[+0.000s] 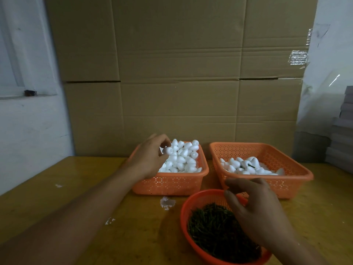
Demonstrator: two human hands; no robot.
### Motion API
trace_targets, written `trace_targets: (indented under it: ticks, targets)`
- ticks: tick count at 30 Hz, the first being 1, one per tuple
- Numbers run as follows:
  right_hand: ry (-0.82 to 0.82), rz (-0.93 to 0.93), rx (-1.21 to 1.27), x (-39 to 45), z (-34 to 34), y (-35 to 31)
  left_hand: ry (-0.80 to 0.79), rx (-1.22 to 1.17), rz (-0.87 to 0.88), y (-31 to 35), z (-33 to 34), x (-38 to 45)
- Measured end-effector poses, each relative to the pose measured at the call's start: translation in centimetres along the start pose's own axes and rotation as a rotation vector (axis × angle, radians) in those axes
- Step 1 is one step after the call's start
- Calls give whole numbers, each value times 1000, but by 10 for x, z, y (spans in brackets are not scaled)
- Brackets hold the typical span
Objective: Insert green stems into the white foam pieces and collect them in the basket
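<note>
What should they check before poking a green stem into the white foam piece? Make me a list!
1. Left hand holds a foam piece: ok, pinched above the full basket.
2. Right hand holds a stem: cannot tell; its fingers are curled over the stem bowl, and no stem shows between them.
3. Stems left in the bowl: ok, plenty.
4. Room in the right basket for finished pieces: ok, only partly filled.
5. Foam piece and stem brought together: not ok, the hands are apart.
</note>
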State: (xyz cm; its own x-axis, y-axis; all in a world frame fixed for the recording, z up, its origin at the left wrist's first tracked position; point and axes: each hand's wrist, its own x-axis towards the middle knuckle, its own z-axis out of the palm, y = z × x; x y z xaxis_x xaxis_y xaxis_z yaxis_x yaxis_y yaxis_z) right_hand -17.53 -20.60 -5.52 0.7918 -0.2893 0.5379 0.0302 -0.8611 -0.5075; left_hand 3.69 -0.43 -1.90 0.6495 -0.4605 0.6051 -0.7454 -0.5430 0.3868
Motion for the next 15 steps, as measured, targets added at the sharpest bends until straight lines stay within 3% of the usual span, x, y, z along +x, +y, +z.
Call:
trace_targets:
  ticks: [6,15]
  targets:
    - [11,-13,7,-2,0,-2,61,-203,5,28,-4,-30]
    - [-49,-54,-66,-3,1,-1,21,-560,49,75,-10,-76]
